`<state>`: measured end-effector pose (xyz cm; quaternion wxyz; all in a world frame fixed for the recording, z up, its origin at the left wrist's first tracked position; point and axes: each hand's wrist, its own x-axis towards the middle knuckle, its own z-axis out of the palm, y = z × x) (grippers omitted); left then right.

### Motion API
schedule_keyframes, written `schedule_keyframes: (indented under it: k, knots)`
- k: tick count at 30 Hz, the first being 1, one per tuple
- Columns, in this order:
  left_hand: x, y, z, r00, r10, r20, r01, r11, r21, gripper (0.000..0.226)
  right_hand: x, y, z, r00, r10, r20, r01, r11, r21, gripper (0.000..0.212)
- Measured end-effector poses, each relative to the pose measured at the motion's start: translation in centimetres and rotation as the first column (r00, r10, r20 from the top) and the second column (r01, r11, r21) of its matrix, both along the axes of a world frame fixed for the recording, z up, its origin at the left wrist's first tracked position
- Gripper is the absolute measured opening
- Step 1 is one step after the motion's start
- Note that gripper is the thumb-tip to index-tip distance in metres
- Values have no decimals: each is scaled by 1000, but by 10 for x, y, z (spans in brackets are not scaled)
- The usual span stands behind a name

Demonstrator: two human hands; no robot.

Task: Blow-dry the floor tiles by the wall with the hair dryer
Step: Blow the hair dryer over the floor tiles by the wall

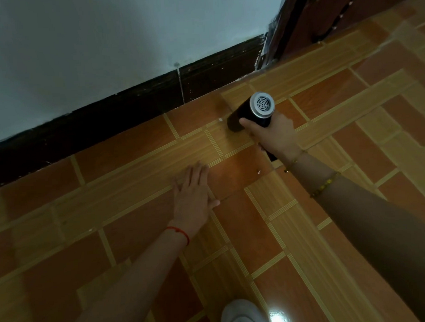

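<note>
Your shoe (242, 316) sits at frame bottom. Your left hand (192, 200) lies flat, fingers spread on the tiles (138, 149). Your right hand (271, 134) grips the dryer (249, 113), its barrel angled down-left toward the wall (104, 44), nozzle just above the floor.

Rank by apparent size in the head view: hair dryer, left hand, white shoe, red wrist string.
1. Hair dryer, left hand and white shoe look alike; the shoe is cropped and nearest the camera, so no ranking among them.
2. Red wrist string, clearly smallest.
</note>
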<state>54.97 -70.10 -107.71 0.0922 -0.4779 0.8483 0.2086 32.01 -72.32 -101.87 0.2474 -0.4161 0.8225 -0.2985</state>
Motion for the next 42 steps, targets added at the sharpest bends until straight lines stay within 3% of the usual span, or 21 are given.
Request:
schedule_keyframes:
  k: [6,13,19,25,34,38,42]
  knots:
    - [-1,1,-1,1000,1,5,-1,1000,-25,94,14,-21,7,999,42,10,-42,999,-7,91]
    - [0,2,-3,1000,6,-5,-6,999,-34,95,16,-31,2,996,87,13,-87,996,-21,63]
    - [0,2,-3,1000,8,-3,-8,1000,-23,95,13,-32,0,994,4,-107,-6,1000,-13,74]
    - [3,3,-5,999,15,-52,-16,1000,-11,94,-9,-23,1,979,-170,-113,170,985,-13,77]
    - [5,2,-9,997,10,-83,-8,1000,20,93,-16,-15,5,996,-72,-60,73,997,11,97]
    - [13,2,-15,994,-12,-107,17,999,47,91,-13,-3,7,996,-79,-42,80,997,17,92]
    - [15,3,-17,995,-27,-99,33,998,59,92,-11,31,-1,993,-109,-37,110,994,13,67]
